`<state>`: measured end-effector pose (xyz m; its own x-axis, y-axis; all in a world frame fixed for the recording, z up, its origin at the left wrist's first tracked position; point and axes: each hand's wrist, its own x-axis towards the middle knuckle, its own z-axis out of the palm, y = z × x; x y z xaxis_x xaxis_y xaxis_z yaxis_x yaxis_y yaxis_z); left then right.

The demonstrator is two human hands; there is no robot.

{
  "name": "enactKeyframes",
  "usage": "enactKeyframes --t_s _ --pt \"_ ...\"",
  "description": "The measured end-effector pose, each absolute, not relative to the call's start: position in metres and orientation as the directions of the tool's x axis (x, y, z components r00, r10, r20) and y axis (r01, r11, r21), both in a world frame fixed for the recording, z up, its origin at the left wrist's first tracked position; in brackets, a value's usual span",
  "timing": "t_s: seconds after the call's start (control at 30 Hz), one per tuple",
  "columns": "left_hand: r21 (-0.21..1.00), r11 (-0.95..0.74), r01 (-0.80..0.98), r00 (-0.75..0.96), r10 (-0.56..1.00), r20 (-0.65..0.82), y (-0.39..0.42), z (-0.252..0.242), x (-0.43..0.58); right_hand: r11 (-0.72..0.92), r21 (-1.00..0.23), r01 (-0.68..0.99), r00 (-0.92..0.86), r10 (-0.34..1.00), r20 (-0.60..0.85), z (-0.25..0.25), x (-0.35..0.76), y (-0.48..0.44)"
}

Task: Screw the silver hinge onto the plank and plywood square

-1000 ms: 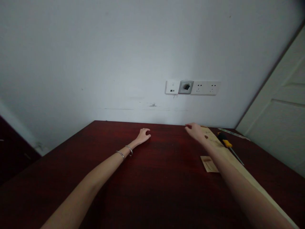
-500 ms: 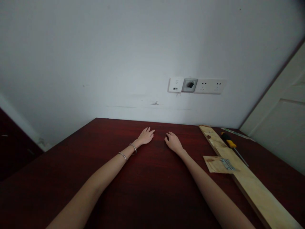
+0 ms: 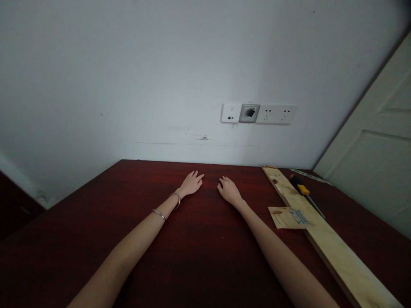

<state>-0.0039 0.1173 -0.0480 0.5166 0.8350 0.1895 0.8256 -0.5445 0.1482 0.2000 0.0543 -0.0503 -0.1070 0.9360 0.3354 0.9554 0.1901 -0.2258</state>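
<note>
My left hand (image 3: 192,184) lies flat on the dark red table (image 3: 135,239), fingers stretched out, holding nothing; two thin bangles circle that forearm. My right hand (image 3: 228,190) rests palm down a short way to its right, fingers apart and empty. To the right of both hands a long pale wooden plank (image 3: 330,244) runs from the wall toward me. A small wooden piece (image 3: 282,217) is joined to the plank's left edge by a metal hinge (image 3: 298,216). A screwdriver (image 3: 303,190) with a black and yellow handle lies just beyond the plank.
A row of white wall sockets (image 3: 258,114) sits on the white wall above the table's far edge. A white door (image 3: 375,162) stands at the right. A thin ruler-like strip (image 3: 310,176) lies at the table's far right corner.
My right hand has come off the plank's far end and moved left, settling flat beside my left hand. The hinge and small piece, hidden before, now show. My left hand's fingers have straightened.
</note>
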Motion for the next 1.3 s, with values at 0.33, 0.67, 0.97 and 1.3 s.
enactKeyframes --t_s 0.33,0.67,0.97,1.3 --pt "0.125 -0.525 0.842 0.501 0.846 0.184 0.114 -0.045 -0.003 0.184 -0.23 0.956 -0.103 0.941 0.323 -0.048 0.198 0.052" --pt "0.136 -0.531 0.837 0.505 0.843 0.184 0.114 -0.045 -0.004 0.17 -0.259 0.951 -0.086 0.948 0.307 -0.043 0.197 0.048" --pt "0.093 -0.552 0.829 0.527 0.825 0.204 0.123 -0.048 -0.007 0.152 -0.254 0.955 -0.063 0.943 0.327 0.022 0.22 0.004" --pt "0.085 -0.672 0.736 0.641 0.731 0.234 0.133 -0.005 0.077 -0.24 -0.219 0.946 0.286 0.934 0.212 0.087 0.325 -0.115"
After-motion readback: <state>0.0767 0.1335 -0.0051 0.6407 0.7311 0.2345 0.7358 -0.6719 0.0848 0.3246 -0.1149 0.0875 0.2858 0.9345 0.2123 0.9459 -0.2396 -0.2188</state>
